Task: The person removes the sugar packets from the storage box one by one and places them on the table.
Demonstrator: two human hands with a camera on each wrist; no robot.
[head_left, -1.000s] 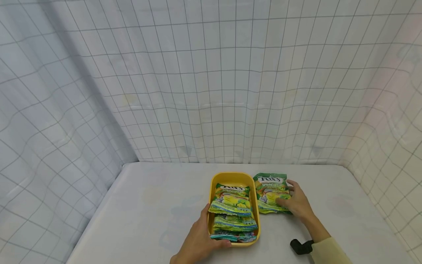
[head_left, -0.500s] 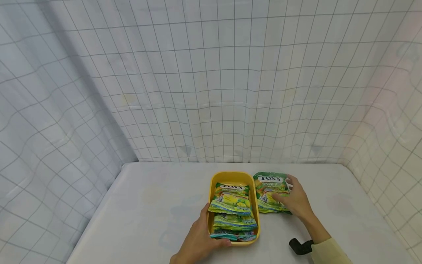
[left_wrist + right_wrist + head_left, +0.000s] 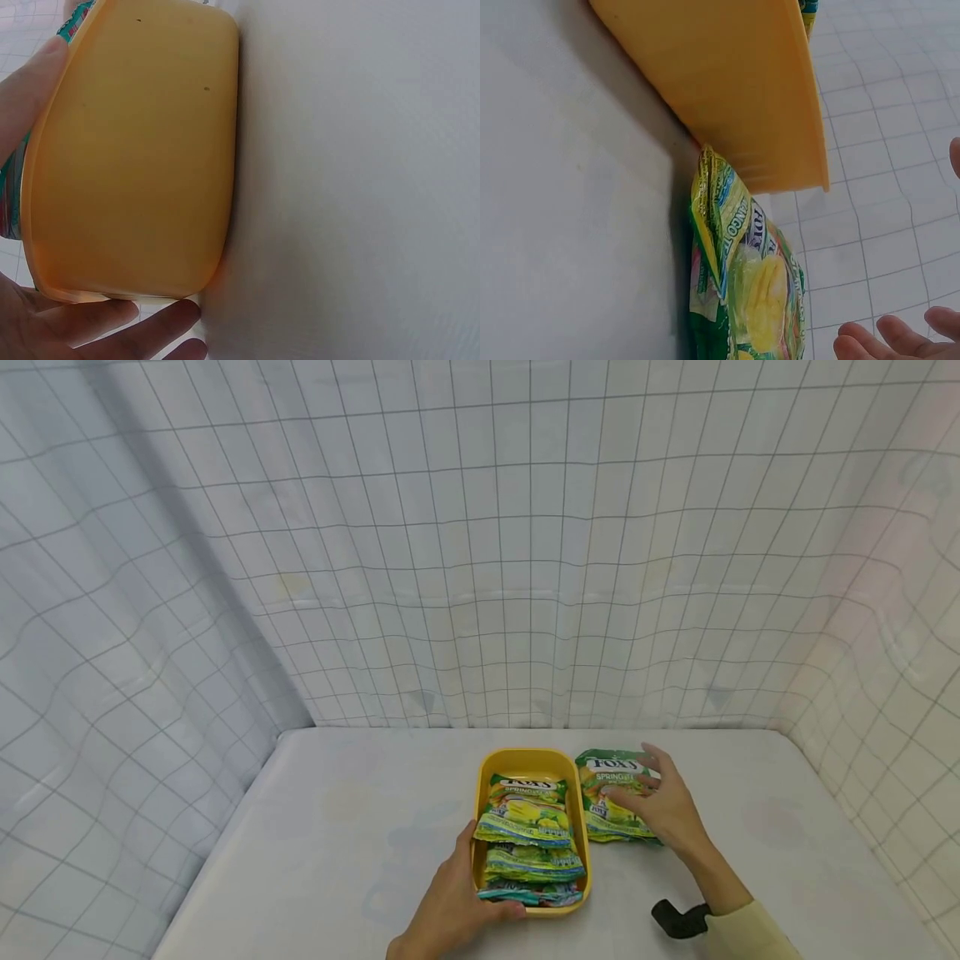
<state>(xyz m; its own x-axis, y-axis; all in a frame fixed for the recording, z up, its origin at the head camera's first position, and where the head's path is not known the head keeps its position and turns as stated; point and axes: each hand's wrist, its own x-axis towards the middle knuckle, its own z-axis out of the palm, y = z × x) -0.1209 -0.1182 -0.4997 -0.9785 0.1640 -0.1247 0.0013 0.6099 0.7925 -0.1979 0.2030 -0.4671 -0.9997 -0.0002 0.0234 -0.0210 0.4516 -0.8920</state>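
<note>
At the middle front of the table stands a yellow plastic tub (image 3: 529,762) with several green Fox's candy bags (image 3: 525,820) overlapping in a row inside. My left hand (image 3: 452,889) holds its near left corner; in the left wrist view the thumb (image 3: 34,90) lies at the rim and the fingers reach round the wall (image 3: 142,150). Another Fox's candy bag (image 3: 617,825) lies face up on the table against the tub's right side. Over that bag's right part hovers my right hand (image 3: 672,814), fingers spread and loosely bent, apart from the bag in the right wrist view.
A black angled piece (image 3: 678,920) shows by the right sleeve (image 3: 750,933). White checked curtains (image 3: 525,568) enclose the white table (image 3: 337,827) at the back and both sides.
My right hand has shifted left and slightly away from me over the loose candy bag, with its fingers raised. My left hand and the tub stay in place.
</note>
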